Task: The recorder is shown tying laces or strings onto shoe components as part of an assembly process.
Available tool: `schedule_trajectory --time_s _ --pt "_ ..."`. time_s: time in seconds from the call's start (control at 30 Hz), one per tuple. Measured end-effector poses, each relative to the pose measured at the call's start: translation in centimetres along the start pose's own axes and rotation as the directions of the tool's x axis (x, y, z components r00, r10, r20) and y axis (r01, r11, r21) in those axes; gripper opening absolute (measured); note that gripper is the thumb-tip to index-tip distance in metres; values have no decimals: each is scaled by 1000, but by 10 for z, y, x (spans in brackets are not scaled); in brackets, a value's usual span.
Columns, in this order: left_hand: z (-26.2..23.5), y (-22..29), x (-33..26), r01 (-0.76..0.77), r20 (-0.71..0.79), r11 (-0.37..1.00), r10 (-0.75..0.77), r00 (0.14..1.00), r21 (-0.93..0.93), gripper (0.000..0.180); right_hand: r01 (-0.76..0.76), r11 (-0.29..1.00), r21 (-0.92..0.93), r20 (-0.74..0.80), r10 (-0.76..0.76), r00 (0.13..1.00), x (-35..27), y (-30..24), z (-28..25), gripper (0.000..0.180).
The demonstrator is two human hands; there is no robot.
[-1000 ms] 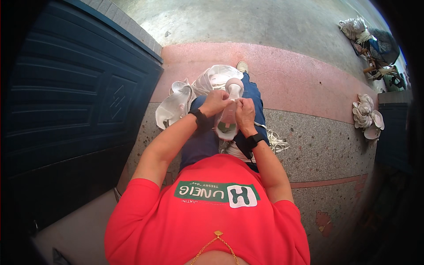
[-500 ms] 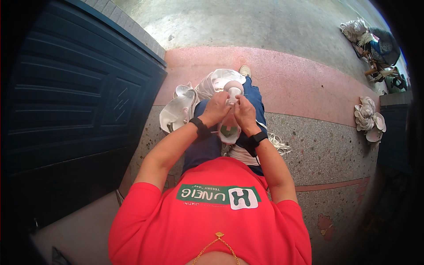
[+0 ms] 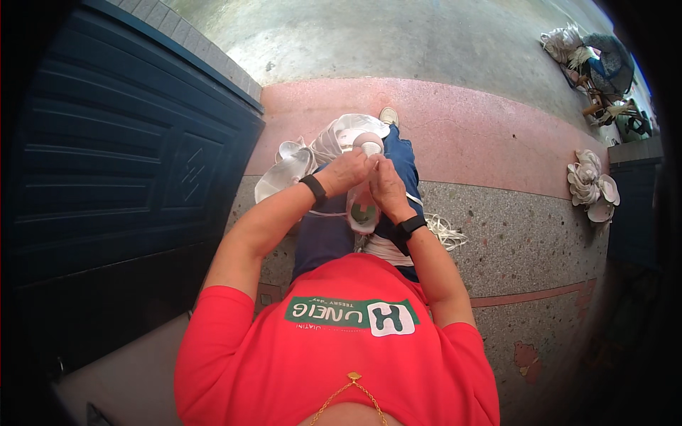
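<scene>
A pale pink and white shoe upper lies lengthwise over my lap, a green patch showing inside its near end. My left hand and my right hand meet above its middle, fingers pinched close together. Between the fingertips there seems to be a thin white shoelace, mostly hidden by the fingers. Beyond them the upper's rounded far end sticks out. More white shoe uppers with loose white cords are heaped by my left knee and just past my hands.
A bunch of white laces hangs beside my right leg. On the right, more tied uppers lie on the speckled floor. A dark blue panelled door stands close on my left. Farther off at upper right is a cluttered pile.
Both hands have shifted slightly nearer each other at the fingertips, and my left hand now covers more of the upper's middle. The view has moved a little.
</scene>
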State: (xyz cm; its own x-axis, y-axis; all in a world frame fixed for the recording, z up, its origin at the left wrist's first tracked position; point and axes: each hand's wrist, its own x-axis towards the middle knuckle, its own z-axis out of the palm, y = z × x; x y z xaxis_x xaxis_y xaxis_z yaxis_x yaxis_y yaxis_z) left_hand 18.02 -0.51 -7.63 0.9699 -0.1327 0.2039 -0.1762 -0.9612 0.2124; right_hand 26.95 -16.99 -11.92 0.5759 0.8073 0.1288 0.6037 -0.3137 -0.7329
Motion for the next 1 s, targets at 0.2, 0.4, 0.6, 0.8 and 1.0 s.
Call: schedule_trajectory --time_s 0.2,0.4,0.6,0.8,1.0 --pt "-56 -63 -97 324 49 936 -333 942 139 20 -24 999 -48 25 25 999 -1 -8 -8 56" --pt "-173 -147 -294 865 -341 240 -936 86 -441 16 1 1000 0 45 -1 999 -5 -1 -15 53" --pt "-288 -166 -480 -57 -102 131 -928 -359 -990 26 -522 743 419 420 351 837 -39 50 -110 29" --pt "-363 -178 -534 -303 -26 8 -998 57 -953 30 70 -15 997 -45 621 782 -123 174 -344 29" --pt "-272 -181 -391 -47 120 -118 -992 -25 -992 14 488 -81 869 -347 604 718 -213 220 -569 20"
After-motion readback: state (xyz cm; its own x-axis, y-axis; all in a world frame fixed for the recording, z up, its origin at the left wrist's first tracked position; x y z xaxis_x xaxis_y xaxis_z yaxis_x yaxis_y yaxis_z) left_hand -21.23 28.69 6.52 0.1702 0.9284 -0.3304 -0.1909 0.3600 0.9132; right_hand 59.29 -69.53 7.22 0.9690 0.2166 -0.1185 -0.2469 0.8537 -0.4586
